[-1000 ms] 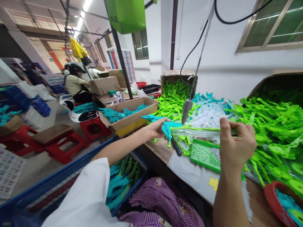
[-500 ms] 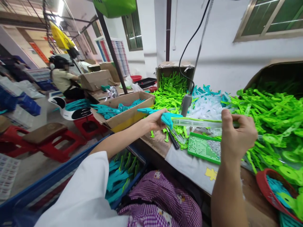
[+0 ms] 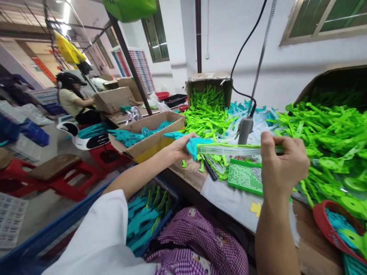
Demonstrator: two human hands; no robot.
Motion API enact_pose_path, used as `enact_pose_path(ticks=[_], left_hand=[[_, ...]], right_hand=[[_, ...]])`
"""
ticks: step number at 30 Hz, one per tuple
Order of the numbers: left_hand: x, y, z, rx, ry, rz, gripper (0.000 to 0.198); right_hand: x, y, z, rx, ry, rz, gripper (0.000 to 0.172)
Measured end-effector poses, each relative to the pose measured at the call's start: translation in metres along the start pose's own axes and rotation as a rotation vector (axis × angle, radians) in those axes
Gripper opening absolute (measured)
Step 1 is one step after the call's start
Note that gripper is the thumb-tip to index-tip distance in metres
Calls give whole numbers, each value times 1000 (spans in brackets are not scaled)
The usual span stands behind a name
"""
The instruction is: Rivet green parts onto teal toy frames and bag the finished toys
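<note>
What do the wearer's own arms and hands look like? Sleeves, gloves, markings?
Both the left hand and the right hand are bare: no gloves. Left arm: plain white sleeve, loose and short, with the forearm uncovered. The right forearm is uncovered too; no sleeve shows on that side. No watch, cables or markings visible on either.

The part [image 3: 229, 150] between your left hand [image 3: 183, 147] and right hand [image 3: 282, 162] passes before the hanging power tool [image 3: 245, 129]. On your counter [image 3: 187, 175], a tray [image 3: 243, 177] lies at a cloth's [image 3: 226, 208] far edge; a bowl [image 3: 323, 221] sits right, a carton [image 3: 163, 140] left.
</note>
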State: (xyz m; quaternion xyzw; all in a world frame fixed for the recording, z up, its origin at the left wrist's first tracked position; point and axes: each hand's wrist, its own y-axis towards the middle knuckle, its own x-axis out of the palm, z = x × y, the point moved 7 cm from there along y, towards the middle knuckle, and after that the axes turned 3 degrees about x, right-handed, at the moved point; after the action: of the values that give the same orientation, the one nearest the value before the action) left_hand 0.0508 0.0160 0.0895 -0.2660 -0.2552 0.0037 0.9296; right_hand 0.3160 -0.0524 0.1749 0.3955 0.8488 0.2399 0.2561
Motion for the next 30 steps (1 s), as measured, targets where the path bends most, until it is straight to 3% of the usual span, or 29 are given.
enact_pose_path(ticks=[3, 8, 19, 25, 30], left_hand=[[-7, -4, 3, 52, 45, 56, 13], [-8, -3, 3, 92, 49, 23, 10], [-7, -2, 3, 74, 51, 9, 10], [-9, -3, 4, 80, 62, 41, 10], [-10, -1, 1, 56, 37, -4, 9]], right_hand=[[-2, -6, -8, -35, 4, 11, 43], [-3, -8, -11, -50, 17, 14, 43], [-3, -7, -8, -31, 7, 8, 36], [-4, -8, -10, -62, 25, 25, 37], [-4, -10, -8, -57, 12, 18, 41]])
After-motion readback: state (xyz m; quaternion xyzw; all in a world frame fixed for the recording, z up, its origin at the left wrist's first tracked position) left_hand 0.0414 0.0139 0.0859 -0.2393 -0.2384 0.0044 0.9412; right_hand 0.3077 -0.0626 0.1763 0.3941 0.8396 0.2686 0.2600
